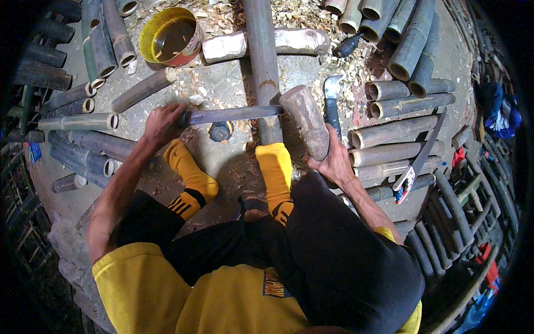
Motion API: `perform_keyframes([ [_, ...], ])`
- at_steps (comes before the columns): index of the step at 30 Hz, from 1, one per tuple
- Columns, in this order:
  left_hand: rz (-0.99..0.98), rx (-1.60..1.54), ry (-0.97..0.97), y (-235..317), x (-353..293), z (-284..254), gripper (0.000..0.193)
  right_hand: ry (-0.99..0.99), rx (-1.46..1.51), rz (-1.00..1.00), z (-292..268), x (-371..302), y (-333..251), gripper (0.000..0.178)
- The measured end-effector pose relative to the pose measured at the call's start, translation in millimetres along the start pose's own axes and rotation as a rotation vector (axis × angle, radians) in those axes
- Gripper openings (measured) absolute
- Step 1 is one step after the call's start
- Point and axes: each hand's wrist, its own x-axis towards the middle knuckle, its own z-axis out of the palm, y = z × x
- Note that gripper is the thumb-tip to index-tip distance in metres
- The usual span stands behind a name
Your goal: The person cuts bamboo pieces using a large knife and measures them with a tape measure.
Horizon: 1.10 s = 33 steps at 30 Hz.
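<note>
My left hand is wrapped round the dark handle of a long machete, whose blade lies across a bamboo pole. In my right hand is a short, thick piece of log, gripped at its lower end and tilted. The log's upper end is close to the blade's tip; whether they touch, I cannot tell. The pole rests over a pale crosswise log, and my right foot in a yellow sock is on its near end.
A yellow and red bucket with dark liquid stands at the far left. Cut bamboo pieces lie on both sides. To the right are a black-handled curved knife and a handsaw. A round black object lies below the blade.
</note>
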Motion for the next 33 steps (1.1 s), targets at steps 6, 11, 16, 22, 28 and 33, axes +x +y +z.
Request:
perform_keyframes([
  [6, -0.023, -0.024, -0.027, 0.5, 4.5, -0.3, 0.031, -0.022, -0.03, -0.084, 1.5, -4.4, 20.6, 0.086],
  [11, -0.017, -0.081, -0.121, -3.9, 8.6, 0.7, 0.032, -0.379, -0.369, -0.719, -53.2, 11.2, -46.1, 0.094],
  [16, -0.007, 0.024, -0.176, -9.2, 12.0, 4.1, 0.036, -0.495, -1.008, -0.564, -73.4, 67.6, -100.8, 0.081],
  [22, 0.022, 0.113, -0.133, -10.7, 17.7, 6.6, 0.03, -0.419, -0.573, -1.332, -41.4, 46.1, -97.2, 0.063],
  [28, 0.021, 0.073, -0.028, -11.3, 18.0, 8.4, 0.03, -0.457, -0.799, -0.787, -48.7, 65.3, -101.8, 0.068],
  [33, 0.024, 0.056, -0.085, -17.2, 14.6, 16.6, 0.034, -0.479, -0.545, -1.534, -40.8, 47.4, -105.3, 0.063],
])
